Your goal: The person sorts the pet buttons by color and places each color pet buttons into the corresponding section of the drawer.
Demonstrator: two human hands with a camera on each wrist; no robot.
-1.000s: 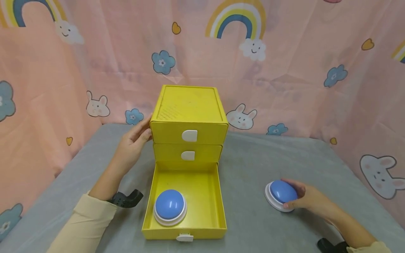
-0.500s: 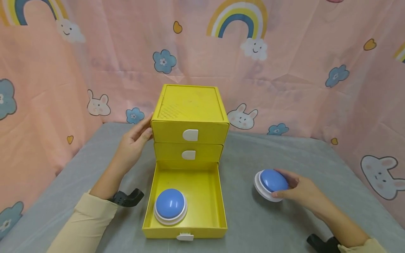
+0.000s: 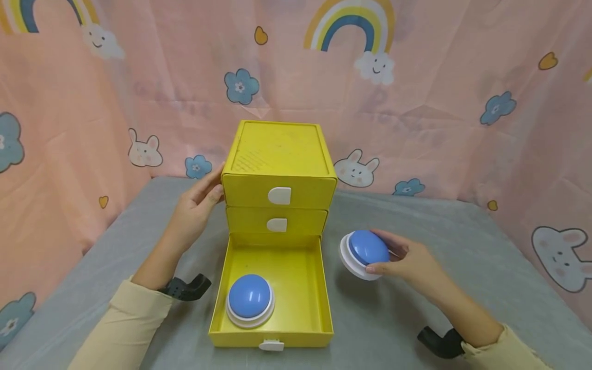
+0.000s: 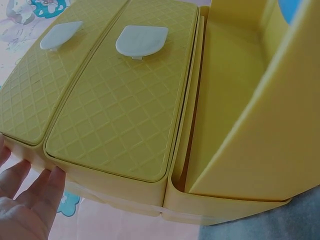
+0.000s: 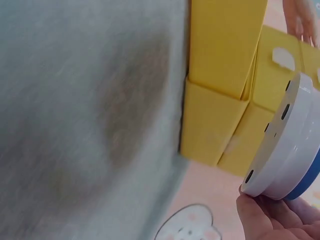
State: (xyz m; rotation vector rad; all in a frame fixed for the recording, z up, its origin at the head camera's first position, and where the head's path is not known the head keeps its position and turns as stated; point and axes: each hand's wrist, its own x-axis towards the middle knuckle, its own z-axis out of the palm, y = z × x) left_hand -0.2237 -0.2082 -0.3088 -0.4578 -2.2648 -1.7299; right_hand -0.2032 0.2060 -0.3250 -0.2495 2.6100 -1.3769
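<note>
A yellow drawer unit [image 3: 280, 149] stands on the table, its bottom drawer [image 3: 296, 288] pulled out and its two upper drawers closed. In that drawer, at the front left, lies a blue dome push button [image 3: 250, 296] with a white base. My right hand [image 3: 411, 264] grips a second blue push button [image 3: 368, 247] by its edge, tilted and raised above the table right of the drawer. The right wrist view shows the white underside [image 5: 280, 135] of this button. With fairly straight fingers, my left hand [image 3: 191, 213] touches the left side of the unit near its top.
Grey cloth covers the table [image 3: 393, 318]. A pink patterned curtain [image 3: 287, 61] hangs behind and at both sides. White tabs [image 3: 279, 196] stick out from the drawer fronts. A black strap mount [image 3: 187, 289] sits on the left wrist.
My right hand has lifted the second button off the table and carried it left, closer to the open drawer. The left hand stays against the unit.
</note>
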